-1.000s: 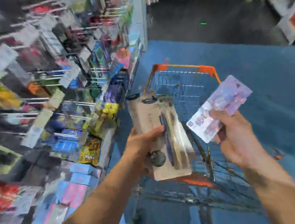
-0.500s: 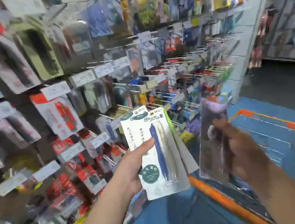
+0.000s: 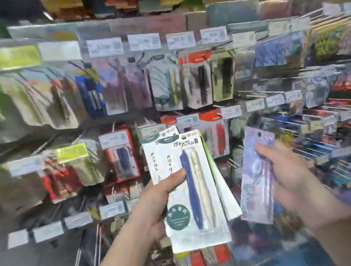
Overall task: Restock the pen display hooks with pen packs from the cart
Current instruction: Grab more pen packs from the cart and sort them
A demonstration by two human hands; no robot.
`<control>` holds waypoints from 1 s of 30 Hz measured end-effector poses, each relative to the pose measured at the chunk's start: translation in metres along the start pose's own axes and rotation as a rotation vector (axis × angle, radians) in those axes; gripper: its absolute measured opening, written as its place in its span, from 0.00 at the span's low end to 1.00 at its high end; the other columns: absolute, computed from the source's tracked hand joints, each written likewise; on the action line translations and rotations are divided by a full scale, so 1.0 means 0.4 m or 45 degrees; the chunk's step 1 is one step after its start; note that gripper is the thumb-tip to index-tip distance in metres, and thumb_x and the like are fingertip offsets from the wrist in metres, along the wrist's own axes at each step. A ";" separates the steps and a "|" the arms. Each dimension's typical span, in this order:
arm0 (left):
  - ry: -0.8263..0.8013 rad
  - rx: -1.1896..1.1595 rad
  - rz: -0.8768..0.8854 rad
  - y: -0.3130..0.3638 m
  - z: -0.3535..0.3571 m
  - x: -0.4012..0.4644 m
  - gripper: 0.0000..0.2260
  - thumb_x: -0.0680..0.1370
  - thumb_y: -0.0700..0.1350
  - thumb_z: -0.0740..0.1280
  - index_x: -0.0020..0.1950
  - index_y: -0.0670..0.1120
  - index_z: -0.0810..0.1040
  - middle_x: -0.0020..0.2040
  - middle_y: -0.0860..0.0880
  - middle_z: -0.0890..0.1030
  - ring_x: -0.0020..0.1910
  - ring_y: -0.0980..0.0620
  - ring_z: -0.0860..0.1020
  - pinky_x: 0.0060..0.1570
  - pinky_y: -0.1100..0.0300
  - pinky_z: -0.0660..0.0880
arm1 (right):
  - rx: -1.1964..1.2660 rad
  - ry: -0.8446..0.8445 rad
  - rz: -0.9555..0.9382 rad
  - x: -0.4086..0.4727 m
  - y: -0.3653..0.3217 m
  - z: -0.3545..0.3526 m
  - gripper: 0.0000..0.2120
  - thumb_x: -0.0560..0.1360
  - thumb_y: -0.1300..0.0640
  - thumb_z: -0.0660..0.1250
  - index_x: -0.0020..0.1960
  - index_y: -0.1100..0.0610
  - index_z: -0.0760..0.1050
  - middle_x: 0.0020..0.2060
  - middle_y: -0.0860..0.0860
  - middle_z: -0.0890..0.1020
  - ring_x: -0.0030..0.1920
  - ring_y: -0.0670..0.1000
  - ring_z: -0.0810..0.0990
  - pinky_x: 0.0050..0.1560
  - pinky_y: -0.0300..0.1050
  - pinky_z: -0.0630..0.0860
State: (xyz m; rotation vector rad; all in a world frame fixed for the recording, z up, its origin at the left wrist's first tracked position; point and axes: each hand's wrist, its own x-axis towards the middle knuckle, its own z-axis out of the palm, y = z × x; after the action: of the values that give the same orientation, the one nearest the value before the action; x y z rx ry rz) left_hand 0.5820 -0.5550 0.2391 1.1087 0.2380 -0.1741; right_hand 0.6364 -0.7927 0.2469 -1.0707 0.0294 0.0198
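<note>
The far wall is filled by the pen display hooks (image 3: pixel 245 98). White pen packs (image 3: pixel 187 235), long axis upright, tops tilted left, are gripped by the left hand (image 3: pixel 156 203). A lilac pack (image 3: pixel 253 192), upright, is pinched by the right hand (image 3: pixel 290 174).

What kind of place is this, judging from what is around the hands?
Most likely a stationery shop aisle: hanging pen packs fill a wall of display hooks, and price labels sit along each row.
</note>
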 end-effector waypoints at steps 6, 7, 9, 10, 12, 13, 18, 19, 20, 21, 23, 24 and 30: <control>0.094 -0.042 0.119 0.145 -0.240 -0.069 0.25 0.68 0.42 0.76 0.65 0.43 0.81 0.58 0.37 0.85 0.49 0.38 0.86 0.54 0.41 0.82 | -0.046 -0.132 0.032 0.042 0.107 0.305 0.08 0.83 0.57 0.64 0.58 0.55 0.80 0.45 0.50 0.87 0.41 0.47 0.86 0.41 0.42 0.81; 0.101 -0.059 0.135 0.166 -0.269 -0.076 0.24 0.68 0.41 0.75 0.65 0.42 0.82 0.57 0.37 0.85 0.47 0.39 0.86 0.53 0.43 0.82 | -0.057 -0.154 0.026 0.043 0.117 0.349 0.06 0.84 0.57 0.64 0.55 0.55 0.79 0.43 0.49 0.87 0.40 0.46 0.86 0.40 0.41 0.81; 0.099 -0.084 0.159 0.208 -0.313 -0.091 0.24 0.68 0.40 0.75 0.64 0.41 0.82 0.56 0.36 0.86 0.44 0.39 0.87 0.48 0.44 0.84 | -0.091 -0.193 0.004 0.054 0.138 0.414 0.05 0.83 0.59 0.64 0.56 0.55 0.79 0.46 0.51 0.88 0.44 0.48 0.87 0.44 0.44 0.81; 0.102 -0.094 0.171 0.227 -0.329 -0.094 0.23 0.68 0.40 0.75 0.63 0.40 0.82 0.54 0.35 0.86 0.42 0.39 0.87 0.44 0.44 0.85 | -0.114 -0.205 -0.011 0.062 0.146 0.437 0.05 0.83 0.60 0.64 0.57 0.55 0.78 0.48 0.52 0.88 0.46 0.50 0.87 0.45 0.46 0.82; 0.119 -0.118 0.189 0.260 -0.357 -0.094 0.21 0.70 0.39 0.74 0.62 0.40 0.82 0.54 0.35 0.86 0.40 0.39 0.87 0.40 0.42 0.85 | -0.154 -0.187 -0.031 0.081 0.150 0.476 0.04 0.82 0.62 0.65 0.54 0.54 0.78 0.46 0.54 0.87 0.43 0.50 0.87 0.45 0.48 0.81; 0.130 -0.133 0.196 0.273 -0.368 -0.091 0.20 0.70 0.40 0.73 0.63 0.40 0.82 0.55 0.35 0.85 0.41 0.39 0.87 0.40 0.42 0.85 | -0.179 -0.173 -0.039 0.094 0.146 0.493 0.05 0.82 0.63 0.66 0.52 0.54 0.78 0.45 0.55 0.87 0.41 0.51 0.86 0.45 0.48 0.81; 0.191 -0.173 0.243 0.316 -0.396 -0.045 0.23 0.70 0.42 0.74 0.65 0.41 0.82 0.56 0.36 0.86 0.42 0.39 0.87 0.40 0.44 0.84 | -0.242 -0.274 -0.072 0.179 0.127 0.541 0.07 0.83 0.61 0.64 0.57 0.55 0.80 0.49 0.57 0.87 0.46 0.53 0.87 0.54 0.54 0.81; 0.204 -0.174 0.249 0.324 -0.397 -0.034 0.22 0.69 0.42 0.74 0.64 0.41 0.83 0.55 0.36 0.86 0.41 0.39 0.87 0.39 0.44 0.85 | -0.229 -0.293 -0.065 0.195 0.123 0.549 0.07 0.83 0.59 0.64 0.58 0.56 0.80 0.51 0.57 0.87 0.48 0.54 0.87 0.56 0.55 0.81; 0.218 -0.167 0.255 0.331 -0.394 -0.024 0.22 0.69 0.42 0.75 0.63 0.41 0.83 0.54 0.36 0.86 0.41 0.39 0.87 0.40 0.43 0.85 | -0.215 -0.307 -0.062 0.214 0.119 0.553 0.07 0.83 0.58 0.64 0.58 0.56 0.80 0.52 0.58 0.87 0.50 0.55 0.86 0.58 0.56 0.80; 0.230 -0.159 0.256 0.338 -0.389 -0.014 0.23 0.68 0.43 0.75 0.63 0.41 0.83 0.55 0.35 0.86 0.41 0.39 0.87 0.41 0.43 0.84 | -0.202 -0.319 -0.063 0.231 0.115 0.559 0.08 0.83 0.57 0.64 0.59 0.56 0.80 0.53 0.58 0.87 0.51 0.55 0.86 0.59 0.56 0.80; 0.250 -0.156 0.252 0.352 -0.376 0.004 0.24 0.67 0.44 0.76 0.64 0.41 0.83 0.55 0.35 0.86 0.41 0.38 0.87 0.41 0.43 0.84 | -0.192 -0.349 -0.063 0.268 0.104 0.566 0.07 0.83 0.57 0.64 0.58 0.56 0.80 0.52 0.57 0.87 0.49 0.54 0.87 0.58 0.55 0.80; 0.262 -0.157 0.260 0.358 -0.367 0.015 0.24 0.68 0.44 0.76 0.63 0.41 0.83 0.55 0.35 0.86 0.40 0.38 0.86 0.40 0.42 0.84 | -0.192 -0.367 -0.057 0.288 0.097 0.568 0.07 0.83 0.57 0.65 0.56 0.56 0.80 0.50 0.57 0.87 0.47 0.53 0.87 0.57 0.54 0.80; 0.362 -0.170 0.341 0.385 -0.318 0.065 0.20 0.67 0.44 0.75 0.58 0.40 0.85 0.51 0.35 0.86 0.36 0.39 0.86 0.35 0.42 0.84 | -0.207 -0.440 -0.077 0.400 0.059 0.582 0.04 0.82 0.58 0.67 0.51 0.56 0.80 0.42 0.55 0.87 0.41 0.53 0.85 0.54 0.55 0.79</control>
State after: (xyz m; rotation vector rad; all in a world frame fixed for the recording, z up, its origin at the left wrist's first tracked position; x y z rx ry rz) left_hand 0.6335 -0.3739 0.3107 1.0192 0.3457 0.2370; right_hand 0.7991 -0.5768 0.3323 -1.2181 -0.3211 0.1548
